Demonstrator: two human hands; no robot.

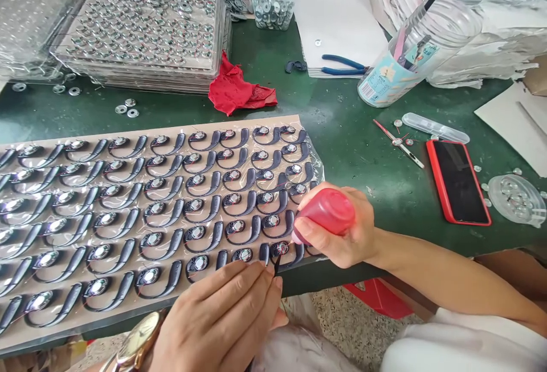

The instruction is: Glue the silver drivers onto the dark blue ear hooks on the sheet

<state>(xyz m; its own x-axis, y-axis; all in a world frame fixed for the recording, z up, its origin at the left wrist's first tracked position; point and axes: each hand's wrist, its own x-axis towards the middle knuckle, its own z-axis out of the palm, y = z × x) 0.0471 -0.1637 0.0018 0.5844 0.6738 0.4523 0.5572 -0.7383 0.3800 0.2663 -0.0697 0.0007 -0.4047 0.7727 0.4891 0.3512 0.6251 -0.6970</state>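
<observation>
My right hand is wrapped round a red squeeze bottle, tilted with its tip pointing down and left. That tip is over a round silver speaker with fine red wires, seated in a dark curved plastic hook. My left hand pinches a thin dark pointed tool, whose point meets the same speaker; its other end is hidden by the fingers. Rows of similar hooks with speakers lie on a film-covered cardboard sheet. My left hand covers part of the sheet's front edge.
Behind the sheet are a red cloth, stacked clear trays of speakers and a tub of washers. To the right are blue-handled pliers, a tilted plastic jar, a phone and a round clear lid.
</observation>
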